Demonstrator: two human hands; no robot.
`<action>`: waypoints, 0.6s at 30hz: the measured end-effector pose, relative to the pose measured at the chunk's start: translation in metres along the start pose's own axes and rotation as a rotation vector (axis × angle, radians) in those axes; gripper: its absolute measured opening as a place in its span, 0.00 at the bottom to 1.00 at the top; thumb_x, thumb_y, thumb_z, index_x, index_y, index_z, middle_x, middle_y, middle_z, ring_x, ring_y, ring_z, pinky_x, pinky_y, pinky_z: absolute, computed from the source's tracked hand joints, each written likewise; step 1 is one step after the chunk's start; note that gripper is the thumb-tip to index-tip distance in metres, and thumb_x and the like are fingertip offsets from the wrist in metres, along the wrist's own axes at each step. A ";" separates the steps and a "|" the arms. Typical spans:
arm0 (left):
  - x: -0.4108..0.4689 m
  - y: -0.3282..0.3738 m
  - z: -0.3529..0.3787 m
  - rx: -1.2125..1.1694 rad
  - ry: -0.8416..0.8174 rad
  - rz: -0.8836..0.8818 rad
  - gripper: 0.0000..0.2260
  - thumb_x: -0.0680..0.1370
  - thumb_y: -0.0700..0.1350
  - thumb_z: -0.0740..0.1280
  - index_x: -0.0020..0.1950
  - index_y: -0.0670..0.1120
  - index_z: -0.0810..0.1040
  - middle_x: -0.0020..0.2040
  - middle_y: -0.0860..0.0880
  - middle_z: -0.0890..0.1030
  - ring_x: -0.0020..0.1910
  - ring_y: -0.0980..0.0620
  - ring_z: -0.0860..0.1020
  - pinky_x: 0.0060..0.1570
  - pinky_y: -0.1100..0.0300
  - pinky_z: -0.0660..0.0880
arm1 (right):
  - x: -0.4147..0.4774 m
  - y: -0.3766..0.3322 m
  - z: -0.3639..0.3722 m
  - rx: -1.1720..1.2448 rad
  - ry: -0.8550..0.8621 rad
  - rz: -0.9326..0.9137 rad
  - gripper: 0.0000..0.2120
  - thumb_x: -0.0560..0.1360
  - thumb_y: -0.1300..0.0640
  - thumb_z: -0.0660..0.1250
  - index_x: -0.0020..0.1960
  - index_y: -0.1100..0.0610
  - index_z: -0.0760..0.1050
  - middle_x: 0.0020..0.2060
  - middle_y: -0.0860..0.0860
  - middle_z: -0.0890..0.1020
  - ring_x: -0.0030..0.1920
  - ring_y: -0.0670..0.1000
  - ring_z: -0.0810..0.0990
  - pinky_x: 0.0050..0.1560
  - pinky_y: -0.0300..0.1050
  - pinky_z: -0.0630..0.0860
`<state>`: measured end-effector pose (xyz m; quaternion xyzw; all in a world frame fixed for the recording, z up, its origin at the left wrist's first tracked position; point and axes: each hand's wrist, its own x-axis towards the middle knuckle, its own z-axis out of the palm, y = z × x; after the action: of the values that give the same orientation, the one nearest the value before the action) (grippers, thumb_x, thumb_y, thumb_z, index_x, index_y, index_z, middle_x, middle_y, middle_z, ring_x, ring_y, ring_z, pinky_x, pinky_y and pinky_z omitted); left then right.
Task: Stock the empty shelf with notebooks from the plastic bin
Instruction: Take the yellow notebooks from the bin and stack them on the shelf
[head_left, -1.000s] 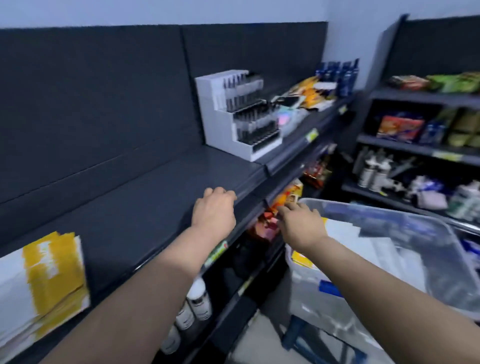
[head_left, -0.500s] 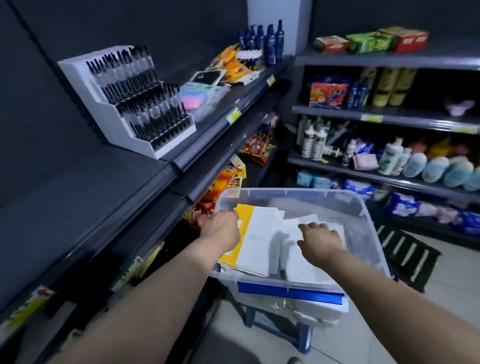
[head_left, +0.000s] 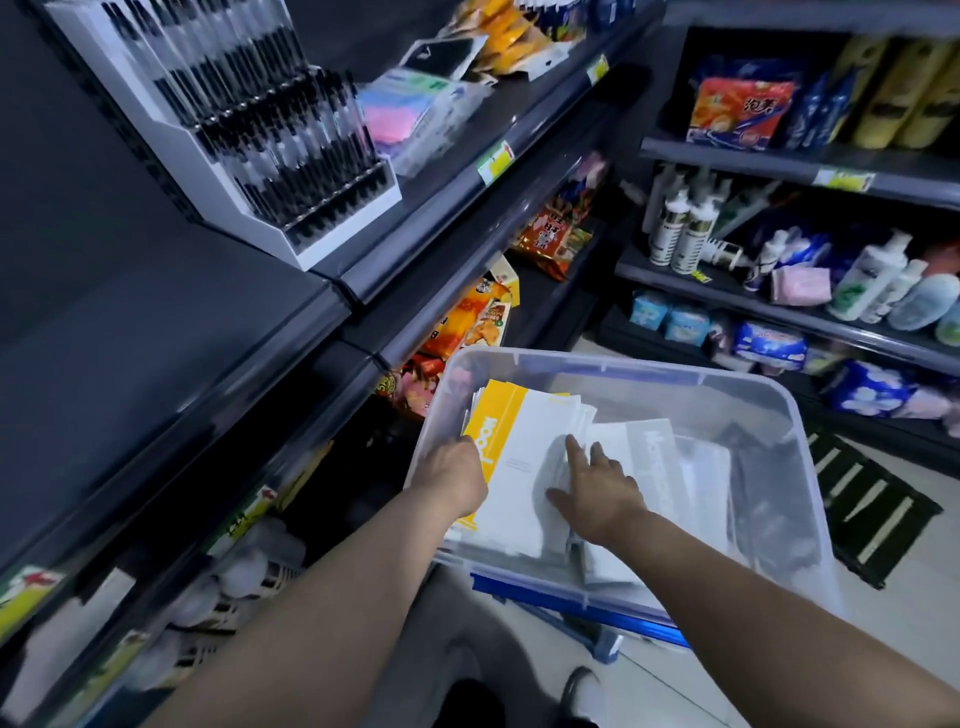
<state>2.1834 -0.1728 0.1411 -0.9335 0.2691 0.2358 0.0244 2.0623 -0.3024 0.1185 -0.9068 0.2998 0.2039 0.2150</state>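
A: Gathering a batch is judged to be the step in hand. The plastic bin (head_left: 613, 364) is seen at the near right, raised off the floor on something blue, and the notebooks (head_left: 524, 467) are lying loose inside it, white covers with a yellow band, overlapped and skewed.

B: How should the lift be done well?

A: The stack is best squared first, so that edges are lined up before anything is raised. The left hand (head_left: 454, 475) is curled at the left edge of the top pile, its fingers tucked down beside the yellow band; whether a cover is actually pinched cannot be told. The right hand (head_left: 597, 486) is laid flat on the white covers with the fingers spread, pressing and not gripping. A few books should be slid together, clamped from both sides and kept level, since glossy covers are likely to slip.

B: And where is the batch to be taken?

A: The empty shelf (head_left: 156, 338) is seen at the left, a dark bare deck with a raised front lip that must be cleared. At its far end the pen display (head_left: 249, 130) is standing, so room is limited on that side.

B: And the room around it?

A: A narrow shop aisle is shown, with stocked shelving at the far right and a pale tiled floor (head_left: 675, 691) underfoot.
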 end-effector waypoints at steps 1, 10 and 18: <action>0.005 -0.001 0.003 0.002 -0.006 0.000 0.15 0.79 0.41 0.61 0.65 0.43 0.70 0.64 0.44 0.76 0.63 0.43 0.75 0.54 0.55 0.72 | 0.004 -0.004 0.003 -0.001 -0.005 0.017 0.40 0.77 0.39 0.57 0.78 0.52 0.39 0.77 0.60 0.48 0.75 0.61 0.55 0.70 0.55 0.60; 0.031 -0.002 0.026 -0.123 -0.123 -0.065 0.28 0.78 0.40 0.61 0.76 0.39 0.55 0.70 0.43 0.71 0.67 0.42 0.73 0.61 0.52 0.74 | 0.025 -0.003 0.008 0.143 -0.097 0.095 0.52 0.72 0.46 0.68 0.75 0.50 0.28 0.72 0.60 0.60 0.67 0.61 0.69 0.63 0.54 0.70; 0.038 0.011 0.028 -0.190 -0.083 -0.134 0.27 0.74 0.53 0.71 0.67 0.41 0.69 0.67 0.43 0.74 0.64 0.41 0.75 0.58 0.52 0.75 | 0.018 0.009 0.001 0.410 -0.066 0.214 0.49 0.73 0.65 0.63 0.74 0.55 0.26 0.41 0.52 0.75 0.44 0.56 0.76 0.43 0.49 0.74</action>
<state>2.1940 -0.1958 0.0996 -0.9369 0.1813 0.2966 -0.0373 2.0698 -0.3160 0.1061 -0.8002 0.4221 0.1898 0.3813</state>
